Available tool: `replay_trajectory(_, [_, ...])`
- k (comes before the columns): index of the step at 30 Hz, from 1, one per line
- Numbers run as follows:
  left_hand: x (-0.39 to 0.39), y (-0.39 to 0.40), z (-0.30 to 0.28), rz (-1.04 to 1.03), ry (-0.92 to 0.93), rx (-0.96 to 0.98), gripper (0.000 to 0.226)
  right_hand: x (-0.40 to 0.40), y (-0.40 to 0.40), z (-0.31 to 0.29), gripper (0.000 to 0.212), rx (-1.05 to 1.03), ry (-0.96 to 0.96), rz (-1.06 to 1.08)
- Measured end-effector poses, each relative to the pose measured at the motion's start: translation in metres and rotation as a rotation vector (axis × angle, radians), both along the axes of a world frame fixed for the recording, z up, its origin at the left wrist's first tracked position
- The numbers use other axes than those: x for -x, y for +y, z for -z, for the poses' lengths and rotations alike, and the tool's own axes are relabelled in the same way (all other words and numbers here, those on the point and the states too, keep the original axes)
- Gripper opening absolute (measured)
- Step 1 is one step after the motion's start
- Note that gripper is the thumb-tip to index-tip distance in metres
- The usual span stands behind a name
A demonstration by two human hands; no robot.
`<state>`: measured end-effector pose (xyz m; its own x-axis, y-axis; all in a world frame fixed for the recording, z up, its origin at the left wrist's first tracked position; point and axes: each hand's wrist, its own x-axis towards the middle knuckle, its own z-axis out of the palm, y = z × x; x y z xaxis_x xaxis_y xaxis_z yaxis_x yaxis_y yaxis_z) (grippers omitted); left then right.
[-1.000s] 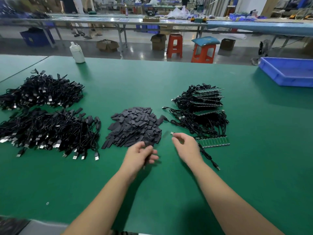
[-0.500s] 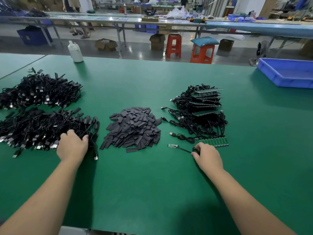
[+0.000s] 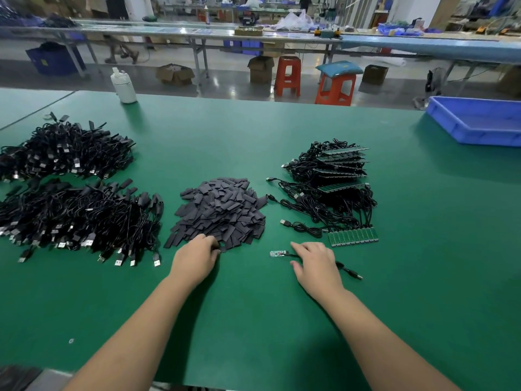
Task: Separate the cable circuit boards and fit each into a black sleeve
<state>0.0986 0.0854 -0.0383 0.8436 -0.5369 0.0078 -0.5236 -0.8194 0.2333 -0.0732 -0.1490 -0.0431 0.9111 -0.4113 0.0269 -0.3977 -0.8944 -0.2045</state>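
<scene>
Board: my small circuit board lies flat, long side pointing left, just left of my right hand.
Right hand: fingers spread, resting on its cable.
Left hand: my left hand curls into the sleeve pile; what it pinches, I cannot tell.

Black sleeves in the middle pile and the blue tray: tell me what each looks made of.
Black sleeves: flat, matte dark strips, probably thin plastic or heat-shrink tubing; no shine. Blue tray: moulded hard plastic, smooth and slightly glossy, with a thick rolled rim.

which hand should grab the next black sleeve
Left. The left hand already rests at the near edge of the sleeve pile, while the right hand lies on the loose cable beside its circuit board.
</scene>
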Motion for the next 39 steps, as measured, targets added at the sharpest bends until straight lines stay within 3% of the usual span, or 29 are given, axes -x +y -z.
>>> replay_trajectory(4, [-0.003,0.0,-0.007,-0.058,0.157,0.085,0.014,-0.008,0.012,0.001,0.048,-0.014,0.005,-0.053])
replay_trajectory(12, [0.012,-0.011,-0.018,0.031,0.373,0.262,0.011,-0.015,0.012,-0.011,0.013,0.014,-0.029,-0.152])
replay_trajectory(17, [0.035,-0.03,-0.028,-0.027,0.717,0.567,0.025,-0.011,0.006,-0.024,0.007,-0.316,0.016,-0.074])
replay_trajectory(21, [0.05,-0.038,-0.028,0.019,0.807,0.614,0.026,-0.008,-0.004,-0.036,0.01,-0.563,-0.06,0.043])
replay_trajectory(26, [0.058,-0.045,-0.024,0.11,0.643,0.58,0.028,-0.005,-0.005,-0.045,0.011,-0.747,-0.103,0.06])
replay_trajectory(29, [0.063,-0.045,-0.026,0.152,0.518,0.565,0.03,-0.005,-0.001,-0.049,0.024,-0.853,-0.095,0.065])
replay_trajectory(39, [0.073,-0.05,-0.034,0.38,0.205,0.523,0.023,-0.001,0.003,-0.054,0.017,-1.278,-0.137,0.144])
